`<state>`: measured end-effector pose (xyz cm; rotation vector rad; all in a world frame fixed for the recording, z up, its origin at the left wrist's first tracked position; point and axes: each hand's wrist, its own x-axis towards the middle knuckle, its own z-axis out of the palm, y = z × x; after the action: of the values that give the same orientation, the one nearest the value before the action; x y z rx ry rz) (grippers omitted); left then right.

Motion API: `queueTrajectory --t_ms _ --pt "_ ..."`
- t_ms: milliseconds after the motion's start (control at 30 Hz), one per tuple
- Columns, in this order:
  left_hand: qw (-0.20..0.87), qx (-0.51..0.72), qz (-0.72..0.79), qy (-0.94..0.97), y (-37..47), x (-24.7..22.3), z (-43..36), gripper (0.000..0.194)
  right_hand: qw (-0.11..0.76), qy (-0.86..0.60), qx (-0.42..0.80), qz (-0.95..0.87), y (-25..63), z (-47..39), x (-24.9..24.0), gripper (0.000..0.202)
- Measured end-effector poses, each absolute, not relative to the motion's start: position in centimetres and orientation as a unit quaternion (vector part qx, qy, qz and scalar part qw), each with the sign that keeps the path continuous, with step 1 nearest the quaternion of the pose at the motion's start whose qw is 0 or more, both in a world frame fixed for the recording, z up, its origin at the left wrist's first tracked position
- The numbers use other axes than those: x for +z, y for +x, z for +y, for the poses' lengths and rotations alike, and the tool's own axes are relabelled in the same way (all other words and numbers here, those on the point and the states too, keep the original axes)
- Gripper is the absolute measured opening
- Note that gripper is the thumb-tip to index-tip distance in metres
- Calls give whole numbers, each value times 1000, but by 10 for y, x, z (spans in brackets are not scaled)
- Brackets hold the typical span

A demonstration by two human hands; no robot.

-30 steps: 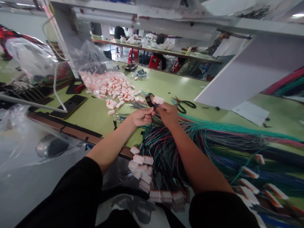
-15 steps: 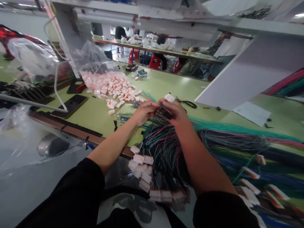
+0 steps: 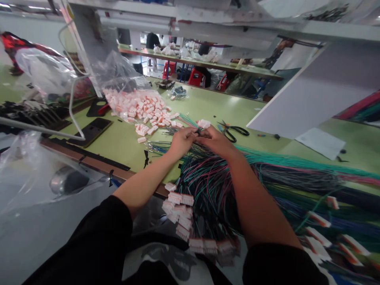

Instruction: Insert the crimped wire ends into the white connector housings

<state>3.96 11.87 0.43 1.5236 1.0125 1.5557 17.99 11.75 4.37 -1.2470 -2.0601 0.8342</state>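
Both hands meet over the bench, fingertips almost touching. My right hand is closed around a white-and-orange connector housing, which sticks out above the fingers. Close beside it, my left hand is pinched shut; a small dark bit shows at its fingertips, too small to name. Beneath both wrists runs a thick bundle of green, pink, grey and dark wires. Finished ends with white connectors hang over the bench edge. Left of the hands lie loose wire ends with bare tips.
A heap of loose connector housings spills from a clear plastic bag at the back left. Black-handled scissors lie right of my hands. A phone rests by a bent white rod. A white panel stands at the right.
My right hand has turned and lowered its fingers, and the connector housing has shifted slightly left. My left hand has moved a little right. More of the scissors shows now.
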Motion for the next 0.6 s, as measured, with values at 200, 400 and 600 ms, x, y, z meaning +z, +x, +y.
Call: queueTrajectory --t_ms 200,400,600 --pt "417 560 405 590 45 4 117 11 272 -456 339 -777 182 126 40 34" --pt "262 484 506 664 47 6 111 19 109 -556 166 -807 174 123 44 33" --pt "364 496 570 545 46 3 129 34 46 -482 -138 -864 150 101 51 31"
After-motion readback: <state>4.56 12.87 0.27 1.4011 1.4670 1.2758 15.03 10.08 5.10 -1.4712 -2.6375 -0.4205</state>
